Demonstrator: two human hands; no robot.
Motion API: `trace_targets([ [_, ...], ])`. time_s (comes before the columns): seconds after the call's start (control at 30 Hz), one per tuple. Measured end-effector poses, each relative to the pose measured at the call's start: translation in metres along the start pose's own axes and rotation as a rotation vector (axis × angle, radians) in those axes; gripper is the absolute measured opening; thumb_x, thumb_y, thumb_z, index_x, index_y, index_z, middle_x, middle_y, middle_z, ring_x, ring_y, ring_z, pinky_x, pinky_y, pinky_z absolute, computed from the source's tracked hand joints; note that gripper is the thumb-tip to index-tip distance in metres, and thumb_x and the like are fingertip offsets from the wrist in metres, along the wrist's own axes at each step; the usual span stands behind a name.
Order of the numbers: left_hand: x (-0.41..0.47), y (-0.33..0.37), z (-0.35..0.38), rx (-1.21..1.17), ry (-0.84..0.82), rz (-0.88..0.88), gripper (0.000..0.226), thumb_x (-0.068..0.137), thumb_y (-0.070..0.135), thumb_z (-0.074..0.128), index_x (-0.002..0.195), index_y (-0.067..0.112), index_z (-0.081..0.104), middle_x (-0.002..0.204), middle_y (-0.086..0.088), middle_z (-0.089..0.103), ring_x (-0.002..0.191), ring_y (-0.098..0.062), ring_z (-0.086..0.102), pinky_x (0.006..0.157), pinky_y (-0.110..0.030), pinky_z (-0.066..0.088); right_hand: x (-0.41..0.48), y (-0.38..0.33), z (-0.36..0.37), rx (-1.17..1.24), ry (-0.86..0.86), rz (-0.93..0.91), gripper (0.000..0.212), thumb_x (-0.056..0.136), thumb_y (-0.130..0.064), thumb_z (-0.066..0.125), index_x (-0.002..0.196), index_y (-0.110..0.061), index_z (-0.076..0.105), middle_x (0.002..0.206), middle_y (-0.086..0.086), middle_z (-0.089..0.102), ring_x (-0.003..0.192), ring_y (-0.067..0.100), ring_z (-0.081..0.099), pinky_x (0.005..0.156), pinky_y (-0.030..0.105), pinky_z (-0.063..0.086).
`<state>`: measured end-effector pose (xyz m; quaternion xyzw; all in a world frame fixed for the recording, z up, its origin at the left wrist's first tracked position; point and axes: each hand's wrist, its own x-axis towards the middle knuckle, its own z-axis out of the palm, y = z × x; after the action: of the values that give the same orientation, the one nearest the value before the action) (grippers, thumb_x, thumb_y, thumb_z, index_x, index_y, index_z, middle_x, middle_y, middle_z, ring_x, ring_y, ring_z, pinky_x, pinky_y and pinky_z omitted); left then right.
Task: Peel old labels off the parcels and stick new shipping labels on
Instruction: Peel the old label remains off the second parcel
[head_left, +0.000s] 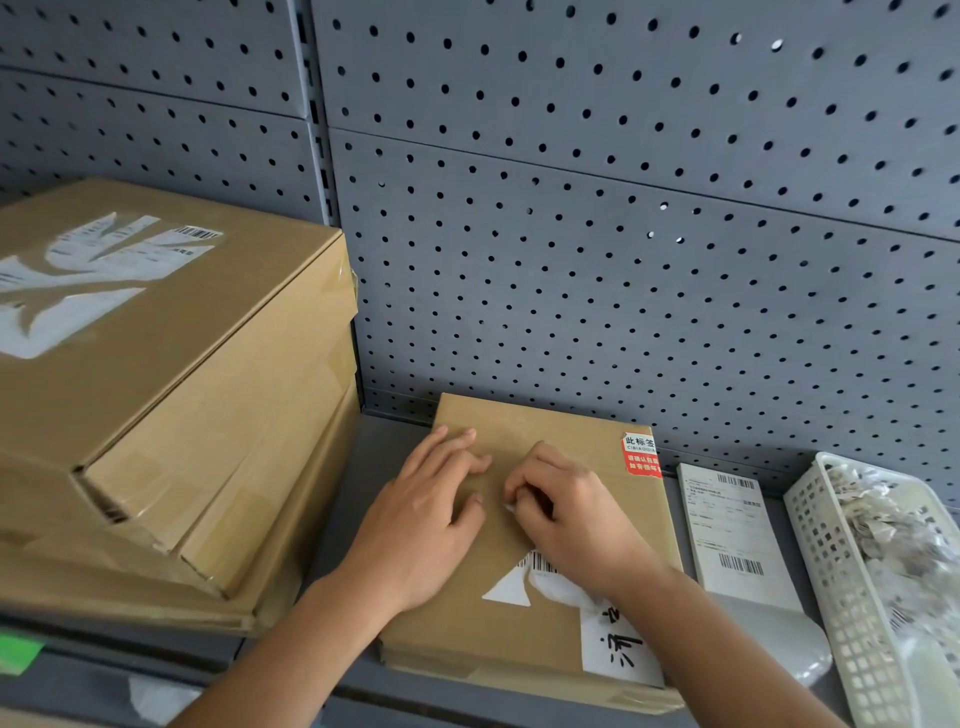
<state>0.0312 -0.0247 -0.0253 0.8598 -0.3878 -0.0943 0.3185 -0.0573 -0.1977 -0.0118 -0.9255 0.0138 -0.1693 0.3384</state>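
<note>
A flat brown parcel (524, 639) lies on the grey shelf in front of me. My left hand (426, 525) rests flat on its top with the fingers spread. My right hand (558, 512) has its fingers curled and pinches a small white scrap of old label (510, 508) at the fingertips. Torn white label remnants (519, 584) with a barcode stay stuck on the parcel below my right hand. A white label with black characters (615, 644) sits at the parcel's near right corner, and a red and white sticker (640, 454) at its far right.
A stack of larger brown boxes (171, 395) with torn label remains stands at the left. New shipping labels (730, 530) lie to the right of the parcel. A white perforated basket (831, 587) holds paper scraps. Grey pegboard (571, 234) backs the shelf.
</note>
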Motion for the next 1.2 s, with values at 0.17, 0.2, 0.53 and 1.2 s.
trace_targets([
  [0.17, 0.001, -0.001, 0.0, 0.002, -0.003, 0.003, 0.033, 0.103, 0.035, 0.045, 0.136, 0.038, 0.047, 0.16, 0.032, 0.017, 0.147, 0.014, -0.008, 0.118, -0.039, 0.032, -0.001, -0.001, -0.003, 0.005, -0.01, -0.014, 0.02, 0.086, -0.003, 0.06, 0.097, -0.017, 0.069, 0.091, -0.01, 0.054, 0.066, 0.01, 0.053, 0.065, 0.011, 0.04],
  [0.2, 0.001, -0.001, 0.0, 0.001, -0.004, 0.005, 0.034, 0.103, 0.036, 0.044, 0.137, 0.038, 0.047, 0.16, 0.032, 0.016, 0.147, 0.014, -0.008, 0.119, -0.04, 0.032, -0.001, 0.0, -0.003, -0.01, -0.028, -0.031, 0.02, 0.087, -0.004, 0.062, 0.098, -0.018, 0.071, 0.092, -0.009, 0.054, 0.065, 0.01, 0.053, 0.065, 0.012, 0.041],
  [0.53, 0.001, -0.001, 0.0, -0.001, 0.007, 0.013, 0.035, 0.104, 0.035, 0.045, 0.138, 0.037, 0.048, 0.159, 0.032, 0.018, 0.147, 0.014, -0.007, 0.12, -0.037, 0.029, -0.003, 0.005, -0.012, 0.006, -0.035, -0.049, 0.008, 0.085, -0.007, 0.068, 0.088, -0.015, 0.067, 0.091, -0.007, 0.055, 0.073, 0.012, 0.055, 0.069, 0.016, 0.045],
  [1.2, 0.0, 0.002, -0.002, 0.005, 0.002, 0.003, 0.034, 0.104, 0.034, 0.045, 0.138, 0.037, 0.047, 0.159, 0.033, 0.017, 0.146, 0.016, -0.008, 0.116, -0.034, 0.03, -0.007, 0.004, -0.009, -0.061, -0.044, -0.02, 0.013, 0.096, -0.005, 0.057, 0.091, -0.016, 0.06, 0.096, -0.011, 0.052, 0.084, 0.007, 0.054, 0.076, 0.017, 0.044],
])
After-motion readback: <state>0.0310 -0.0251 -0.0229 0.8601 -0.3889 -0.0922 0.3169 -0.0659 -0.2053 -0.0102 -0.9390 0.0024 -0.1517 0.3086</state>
